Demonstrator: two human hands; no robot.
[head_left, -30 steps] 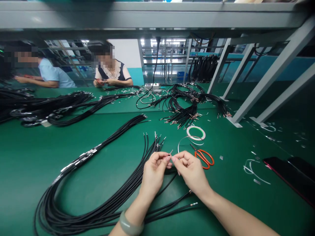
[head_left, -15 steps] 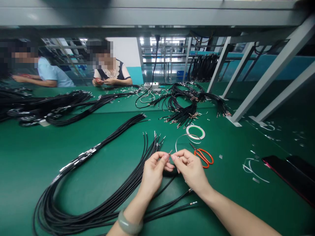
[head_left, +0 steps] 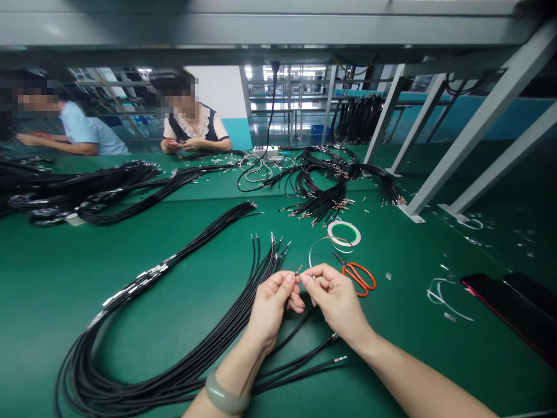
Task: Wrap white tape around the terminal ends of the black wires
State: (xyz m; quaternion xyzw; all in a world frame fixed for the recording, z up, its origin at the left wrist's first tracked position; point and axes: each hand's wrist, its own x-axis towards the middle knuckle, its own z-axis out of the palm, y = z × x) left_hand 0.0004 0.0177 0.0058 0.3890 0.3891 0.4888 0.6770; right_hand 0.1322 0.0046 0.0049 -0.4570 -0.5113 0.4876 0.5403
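Above the green tabletop, my left hand [head_left: 275, 305] pinches the end of a black cable, its small metal tip [head_left: 298, 269] poking up between thumb and forefinger. My right hand [head_left: 337, 299] is closed in a pinch close beside that tip; what lies between its fingers is too small to make out. A thin pale strip [head_left: 310, 253] curves down from a white tape roll [head_left: 329, 233] to just behind my right fingers. Scissors with orange handles [head_left: 369, 278] lie beside my right hand. A looped bundle of black cables [head_left: 209, 342] runs left of and beneath my hands.
More black cables [head_left: 324, 197] are heaped at the back, with a white power strip [head_left: 266, 152] behind. Grey metal legs [head_left: 474, 128] stand on the right. Dark phone-like slabs [head_left: 500, 302] and a white strip scrap [head_left: 439, 293] lie at right. Two people [head_left: 195, 125] sit across the table.
My left hand has turned slightly, and the metal cable tip stands a little more upright between my fingers. The whole view has shifted slightly; the things on the table lie as before.
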